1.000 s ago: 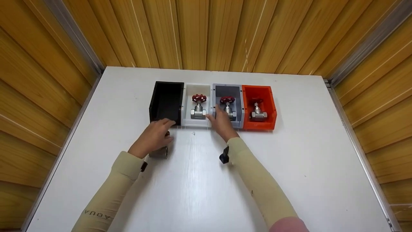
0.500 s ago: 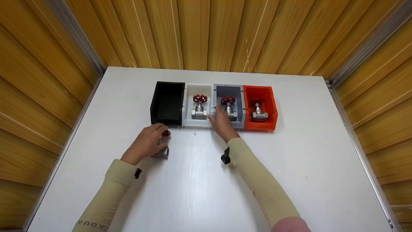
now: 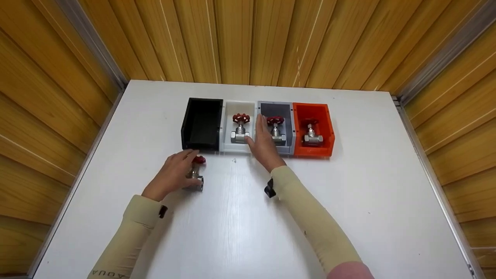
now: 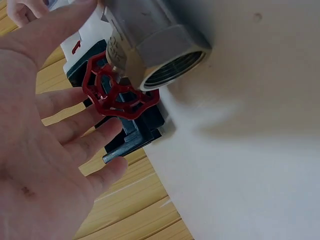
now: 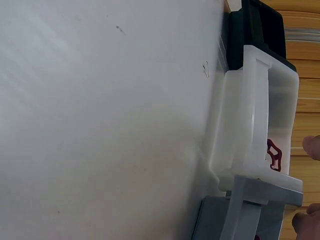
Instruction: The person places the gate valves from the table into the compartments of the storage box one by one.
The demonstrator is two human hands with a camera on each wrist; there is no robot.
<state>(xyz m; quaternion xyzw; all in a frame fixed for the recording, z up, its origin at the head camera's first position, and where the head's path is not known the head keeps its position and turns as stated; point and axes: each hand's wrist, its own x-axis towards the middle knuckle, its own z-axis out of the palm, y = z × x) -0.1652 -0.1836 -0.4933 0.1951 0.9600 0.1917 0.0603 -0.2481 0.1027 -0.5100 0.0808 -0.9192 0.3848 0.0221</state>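
Note:
A gate valve (image 4: 165, 42) with a red handwheel (image 4: 120, 95) lies on the white table just in front of the black bin (image 3: 204, 124). My left hand (image 3: 170, 174) is beside this valve, its fingers spread by the handwheel and its thumb near the metal body; the palm is not wrapped round it. My right hand (image 3: 264, 145) reaches over the wall between the white bin (image 3: 228, 147) and the grey bin (image 3: 275, 107), fingers extended. One valve (image 3: 240, 135) stands in the white bin and another (image 3: 277, 137) in the grey bin, partly hidden by that hand.
An orange bin (image 3: 329, 131) at the row's right end holds another valve (image 3: 312, 138). All the bins stand side by side toward the back of the white table (image 3: 372, 186). Wood-look panels (image 3: 232, 42) rise behind and at both sides.
My left hand has drawn back left and toward me, uncovering more of the valve on the table. My right hand's fingers have straightened and shifted slightly left over the bin wall.

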